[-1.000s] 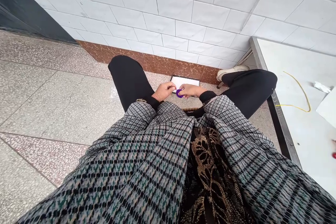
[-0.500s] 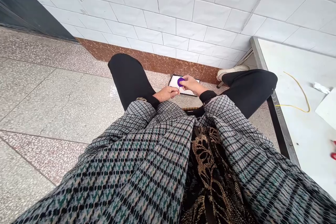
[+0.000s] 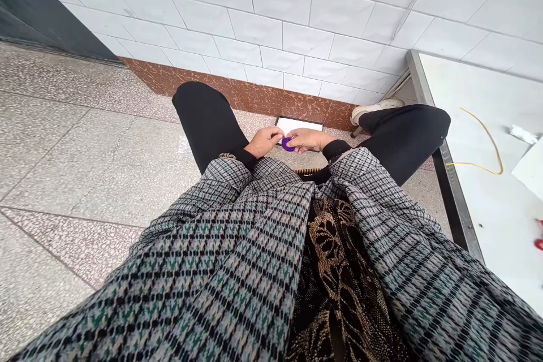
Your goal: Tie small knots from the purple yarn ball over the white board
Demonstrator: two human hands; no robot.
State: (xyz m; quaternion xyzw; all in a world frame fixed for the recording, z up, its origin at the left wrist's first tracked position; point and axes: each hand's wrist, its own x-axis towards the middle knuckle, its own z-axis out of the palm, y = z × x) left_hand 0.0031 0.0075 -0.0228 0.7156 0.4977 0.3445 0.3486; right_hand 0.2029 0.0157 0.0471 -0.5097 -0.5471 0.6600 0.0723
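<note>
Between my knees, my right hand [image 3: 303, 140] grips a small round purple piece [image 3: 287, 144] that looks knitted or crocheted. Its fingers are closed on the piece's right side. My left hand [image 3: 268, 138] is just left of it, thumb and fingertips pinched together near the upper edge of the purple piece. Whatever that pinch holds is too small to make out. Beyond both hands, a white, dark-edged flat tray or board [image 3: 299, 124] lies low by the wall, partly covered by my hands.
On the right stands a white-topped table [image 3: 462, 203] with a metal edge, bearing a yellow cord [image 3: 487, 130], a crumpled white scrap [image 3: 522, 134] and a red object [image 3: 538, 244] at the frame edge. A tiled wall [image 3: 237, 28] rises ahead. My right foot's pale shoe [image 3: 377, 108] is near the table leg.
The purple piece has come down toward me in my right hand and turned. My left hand has risen to its upper side; the thin dark line seen between the hands no longer shows.
</note>
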